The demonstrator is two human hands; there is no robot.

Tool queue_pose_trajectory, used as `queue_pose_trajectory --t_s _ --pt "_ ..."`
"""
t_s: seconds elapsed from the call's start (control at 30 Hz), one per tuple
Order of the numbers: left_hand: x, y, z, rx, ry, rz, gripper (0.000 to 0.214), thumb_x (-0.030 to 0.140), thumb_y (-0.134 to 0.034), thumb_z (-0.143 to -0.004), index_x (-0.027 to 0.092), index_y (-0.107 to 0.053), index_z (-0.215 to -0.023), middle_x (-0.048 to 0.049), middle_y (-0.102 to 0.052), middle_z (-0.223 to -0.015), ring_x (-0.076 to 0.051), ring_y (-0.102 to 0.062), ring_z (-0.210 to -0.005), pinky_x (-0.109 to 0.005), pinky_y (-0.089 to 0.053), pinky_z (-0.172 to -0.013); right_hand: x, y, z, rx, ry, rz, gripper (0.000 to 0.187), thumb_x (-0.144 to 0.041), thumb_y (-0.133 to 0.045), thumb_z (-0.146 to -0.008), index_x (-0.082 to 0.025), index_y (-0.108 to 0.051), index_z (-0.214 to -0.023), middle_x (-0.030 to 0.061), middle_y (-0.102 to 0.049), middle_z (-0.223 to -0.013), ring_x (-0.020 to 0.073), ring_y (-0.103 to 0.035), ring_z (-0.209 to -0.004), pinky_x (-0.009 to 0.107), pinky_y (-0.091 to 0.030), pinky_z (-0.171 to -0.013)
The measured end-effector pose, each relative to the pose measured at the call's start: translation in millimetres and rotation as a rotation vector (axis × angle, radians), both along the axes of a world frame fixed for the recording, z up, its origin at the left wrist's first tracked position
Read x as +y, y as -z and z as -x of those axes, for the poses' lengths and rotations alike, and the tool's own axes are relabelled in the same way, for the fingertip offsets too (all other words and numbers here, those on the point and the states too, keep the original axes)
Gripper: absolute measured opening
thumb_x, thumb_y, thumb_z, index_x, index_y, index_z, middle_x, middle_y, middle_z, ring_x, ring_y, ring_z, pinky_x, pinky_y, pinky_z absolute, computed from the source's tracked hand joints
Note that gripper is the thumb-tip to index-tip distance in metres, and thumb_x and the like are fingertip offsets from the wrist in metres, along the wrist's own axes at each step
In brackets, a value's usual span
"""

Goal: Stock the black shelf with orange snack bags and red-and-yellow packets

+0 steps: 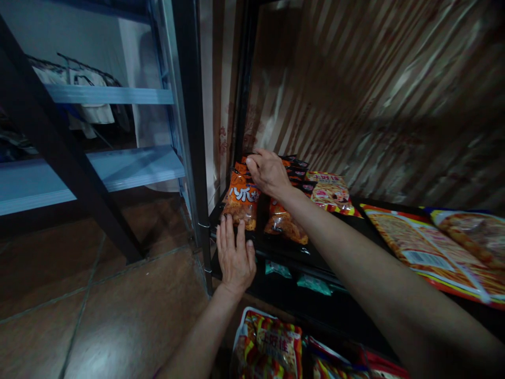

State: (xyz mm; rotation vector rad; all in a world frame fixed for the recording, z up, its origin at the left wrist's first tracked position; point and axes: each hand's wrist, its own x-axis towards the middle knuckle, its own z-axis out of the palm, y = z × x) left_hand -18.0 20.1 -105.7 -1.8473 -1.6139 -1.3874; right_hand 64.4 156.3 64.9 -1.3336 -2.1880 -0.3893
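On the black shelf (pixel 331 239), an orange snack bag (pixel 241 197) stands at the left end, leaning back. My left hand (pixel 235 260) is at its lower front edge, fingers stretched out and fingertips against the bag. My right hand (pixel 271 172) is curled at the bag's upper right corner; its fingertips are partly hidden. Below my right wrist lies a second orange bag (pixel 286 223), partly covered by my forearm. More orange bags with dark tops (pixel 298 172) are behind these. A red and yellow snack bag (pixel 330 190) lies to their right.
Large flat snack packs (pixel 422 250) cover the shelf's right side. Green packets (pixel 314 284) sit one level down, with red and yellow bags (pixel 272 342) lower still. A dark post (pixel 193 116) and a blue shelving rack (pixel 118 168) stand left. A striped curtain (pixel 355 95) hangs behind.
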Motion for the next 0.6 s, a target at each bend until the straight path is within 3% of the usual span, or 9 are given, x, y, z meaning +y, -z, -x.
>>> queue_pose_trajectory --t_s 0.37,0.5,0.6 --pt "-5 5.3 -1 -0.074 0.057 -0.073 0.047 0.02 -0.041 -0.092 0.011 -0.035 -0.137 -0.0215 -0.038 -0.146 -0.029 -0.019 -0.144 -0.054 -0.031 -0.11 -20 10.2 -21 0.009 -0.07 -0.013 0.048 -0.035 -0.025 -0.096 -0.015 -0.063 -0.117 0.0124 -0.053 -0.137 0.0246 -0.047 -0.126 0.043 -0.034 -0.106" --pt "-12 1.8 -1 -0.093 0.063 -0.119 0.039 0.018 -0.043 -0.09 0.011 -0.043 -0.129 -0.0203 -0.045 -0.14 -0.03 -0.023 -0.142 -0.054 -0.034 -0.108 -28 12.7 -22 0.032 -0.094 -0.022 0.046 -0.032 -0.028 -0.095 -0.011 -0.064 -0.116 0.0142 -0.053 -0.136 0.0246 -0.047 -0.127 0.042 -0.033 -0.108" --pt "-23 0.2 -7 -0.055 0.16 -0.151 0.034 0.013 -0.044 -0.087 0.013 -0.051 -0.12 -0.017 -0.055 -0.13 -0.028 -0.032 -0.139 -0.051 -0.038 -0.107 -36 16.0 -22 0.047 -0.102 -0.011 0.045 -0.031 -0.029 -0.095 -0.012 -0.064 -0.115 0.0138 -0.055 -0.134 0.0253 -0.047 -0.127 0.043 -0.034 -0.107"
